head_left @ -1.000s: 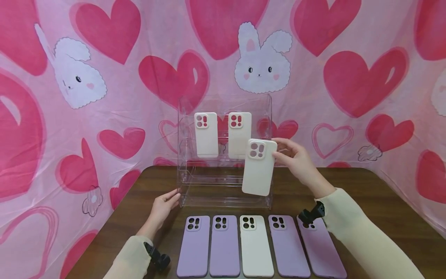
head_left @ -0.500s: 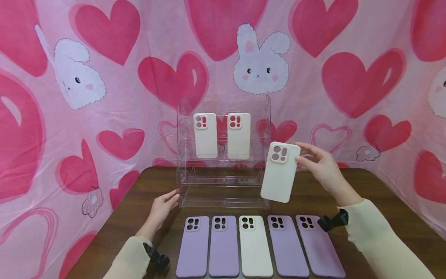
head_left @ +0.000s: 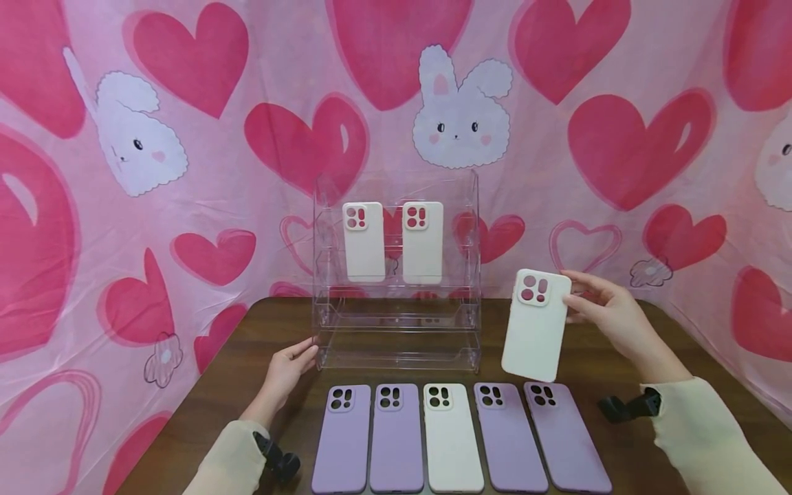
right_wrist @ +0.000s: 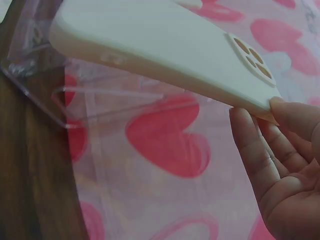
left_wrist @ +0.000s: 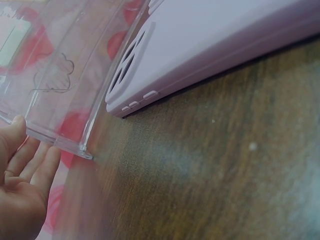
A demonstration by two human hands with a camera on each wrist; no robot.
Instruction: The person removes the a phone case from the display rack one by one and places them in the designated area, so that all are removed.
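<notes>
My right hand (head_left: 609,309) pinches a white phone case (head_left: 537,326) by its upper right edge, thumb in front and fingers behind. The case hangs slightly tilted in the air, right of a clear tiered display stand (head_left: 396,359). In the right wrist view, the thumb and fingertips grip the case (right_wrist: 150,45) near its camera cutouts. My left hand (head_left: 287,371) holds the stand's lower left edge. The left wrist view shows the thumb and fingers of this hand (left_wrist: 27,185) at the stand's edge (left_wrist: 65,145). Two white cases (head_left: 364,251) stand upright on an upper tier.
A row of cases lies flat in front of the stand: purple ones (head_left: 342,443) and a white one (head_left: 454,443) in the middle. The brown wooden table (head_left: 216,371) meets a pink curtain (head_left: 396,41) with hearts and rabbits behind.
My right hand has carried the white case right and downward, away from the front of the stand. My left hand stays at the stand's left edge.
</notes>
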